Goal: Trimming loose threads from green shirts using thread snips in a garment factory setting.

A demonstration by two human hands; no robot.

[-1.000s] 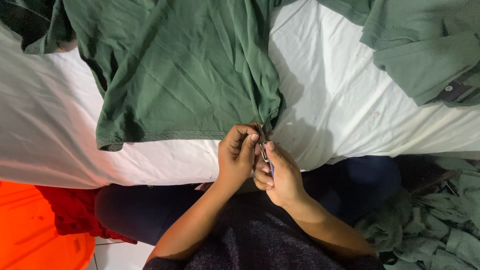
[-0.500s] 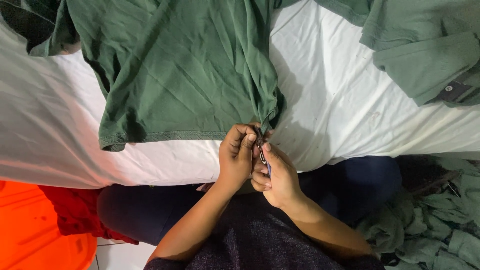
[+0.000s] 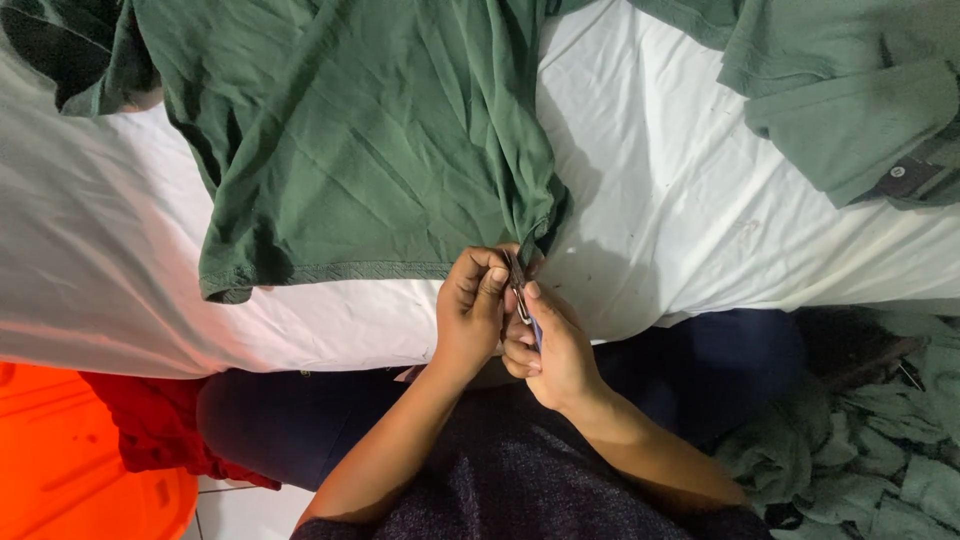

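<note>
Lying at far left, orange bin point(image 3: 70, 470). Draped over white worktop point(image 3: 700, 200), green shirt point(image 3: 370, 140): soft, light, limp, best pinched at hem. Left hand point(image 3: 470, 310) clamped on hem corner; right hand point(image 3: 550, 350) gripping small metal snips point(image 3: 519, 292). At right, folded green shirts point(image 3: 850, 100), dark rectangular label point(image 3: 905, 178).

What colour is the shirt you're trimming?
Dark green shirt, seen clearly in the head view.

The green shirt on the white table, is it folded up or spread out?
Mostly spread out. The green shirt lies flat across the white table, hem visible, with only its lower corner bunched where the left hand pinches it.
</note>
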